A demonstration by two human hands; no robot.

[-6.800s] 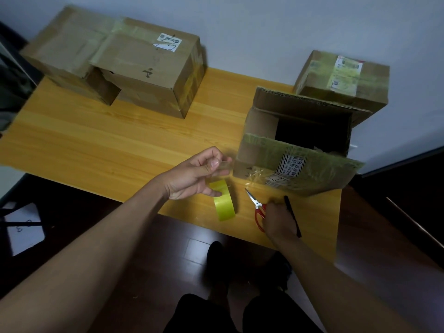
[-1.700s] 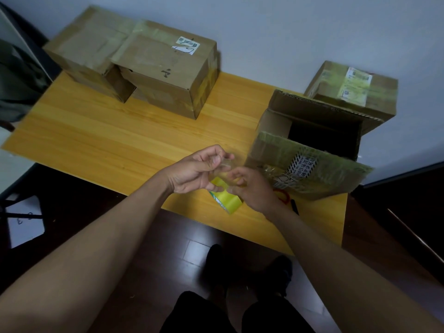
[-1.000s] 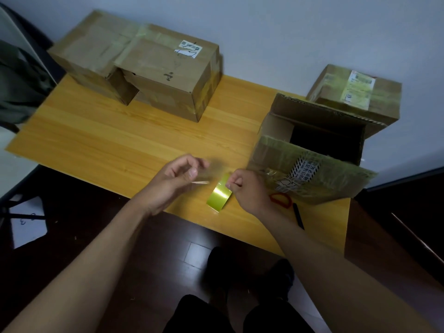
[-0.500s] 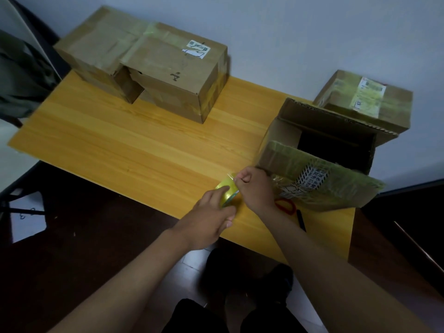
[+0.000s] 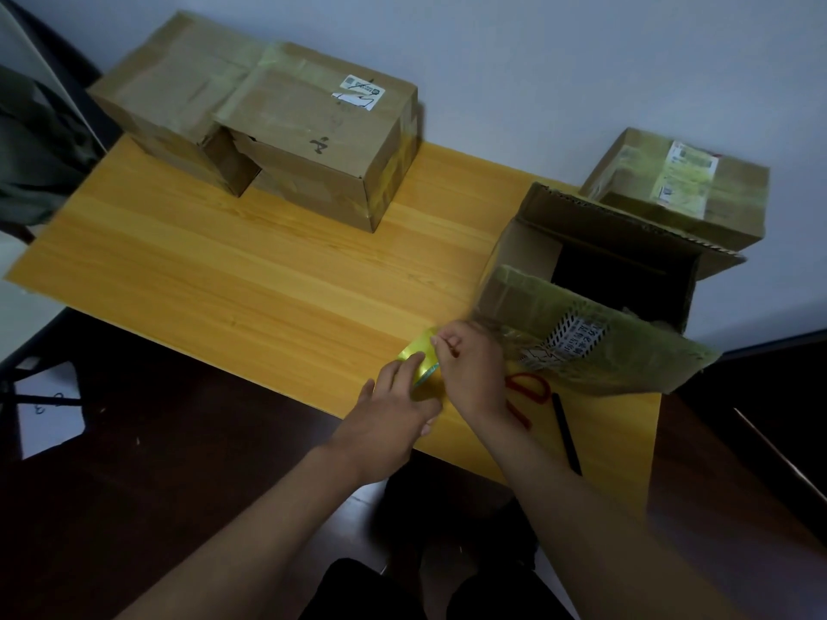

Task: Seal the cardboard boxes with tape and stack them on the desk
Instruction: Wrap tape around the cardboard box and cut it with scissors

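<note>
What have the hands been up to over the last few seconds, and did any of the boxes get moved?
The right hand left the scissors and came to the tape roll, now pinching at its edge. The left hand, which held the roll up, lowered it to the desk and grips it there. The open box, the closed boxes, scissors and pen stayed put.

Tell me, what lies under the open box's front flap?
Under the flap, red scissor handles and a black pen show on the desk. The blades are hidden.
</note>
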